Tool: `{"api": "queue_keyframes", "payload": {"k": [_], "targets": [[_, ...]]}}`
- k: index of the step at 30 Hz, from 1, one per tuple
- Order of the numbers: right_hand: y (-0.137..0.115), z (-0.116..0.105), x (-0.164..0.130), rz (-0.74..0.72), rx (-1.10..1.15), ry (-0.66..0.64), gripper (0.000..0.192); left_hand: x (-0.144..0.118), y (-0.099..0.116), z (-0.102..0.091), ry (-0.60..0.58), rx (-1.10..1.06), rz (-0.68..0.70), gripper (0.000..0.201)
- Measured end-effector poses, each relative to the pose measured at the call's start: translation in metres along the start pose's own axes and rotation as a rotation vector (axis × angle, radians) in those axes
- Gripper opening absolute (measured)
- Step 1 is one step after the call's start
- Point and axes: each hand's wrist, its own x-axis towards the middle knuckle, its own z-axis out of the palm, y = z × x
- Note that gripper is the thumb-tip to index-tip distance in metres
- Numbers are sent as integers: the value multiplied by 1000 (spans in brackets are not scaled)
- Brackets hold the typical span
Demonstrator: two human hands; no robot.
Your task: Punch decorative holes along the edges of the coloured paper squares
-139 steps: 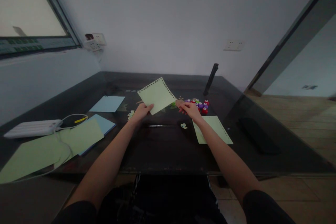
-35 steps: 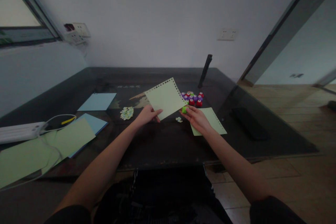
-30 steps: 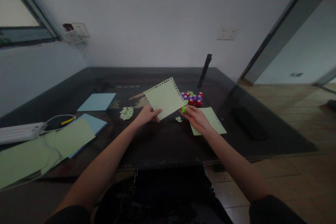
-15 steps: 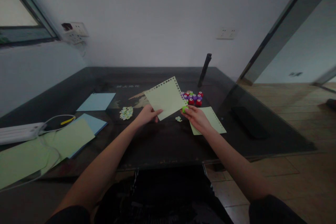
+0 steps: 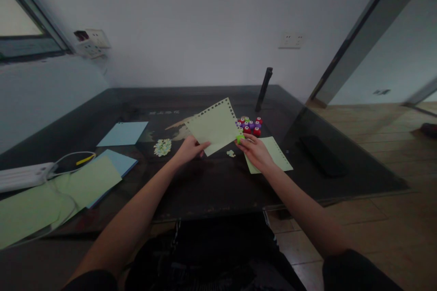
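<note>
My left hand [image 5: 188, 149] pinches the near corner of a pale green paper sheet [image 5: 214, 125] and holds it tilted above the dark table [image 5: 211, 182]. Small punched holes run along two edges of the sheet. My right hand [image 5: 254, 151] grips a small green paper punch [image 5: 240, 138] pressed against the sheet's right edge. Just behind that hand sits a cluster of several red, purple and green punches [image 5: 250, 125]. A second green sheet [image 5: 273, 154] with punched edges lies flat under my right wrist.
Punched paper bits lie in a pile [image 5: 161, 147] and a smaller clump [image 5: 231, 153]. Blue and green sheets [image 5: 99, 173], a white power strip [image 5: 20, 177] with a cable sit at left. A black upright handle [image 5: 265, 82] stands behind; a black flat object [image 5: 321, 154] lies at right.
My right hand left the punch cluster with a green punch and brought it to the held sheet's right edge. The sheet has stayed in my left hand, shifting slightly.
</note>
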Motion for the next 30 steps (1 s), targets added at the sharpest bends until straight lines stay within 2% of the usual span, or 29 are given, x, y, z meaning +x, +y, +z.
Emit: {"api": "queue_keyframes", "payload": {"k": [18, 30], "targets": [[0, 4, -3, 61, 63, -9, 37, 0, -5, 2, 7, 22, 2, 28], [1, 6, -4, 27, 81, 5, 31, 2, -8, 4, -36, -2, 18, 24]]}}
